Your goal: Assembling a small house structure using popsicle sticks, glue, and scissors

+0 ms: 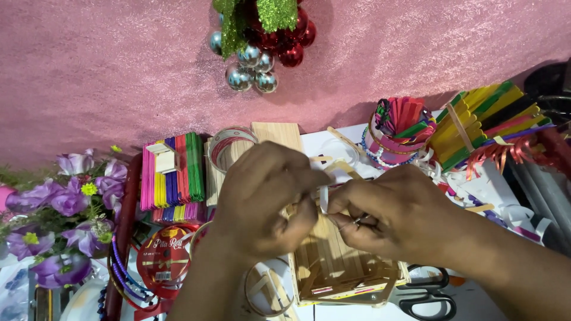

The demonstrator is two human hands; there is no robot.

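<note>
A small box built of plain wooden craft sticks [333,267] lies on the white table under both hands. My left hand [262,196] is curled over its far left end, fingers closed around a thin white strip [323,199]. My right hand [392,217] pinches the same strip from the right and also holds a thin metal needle or pin [351,224] between its fingertips. The two hands touch above the box. What lies directly under the palms is hidden.
Coloured craft sticks [172,175] lie at left, a tape roll [229,145] and wooden board [276,135] behind. A cup of sticks [398,134], more stick bundles [482,119], black scissors [425,297], a red ribbon spool [163,258], purple flowers [65,220], hanging baubles [262,44].
</note>
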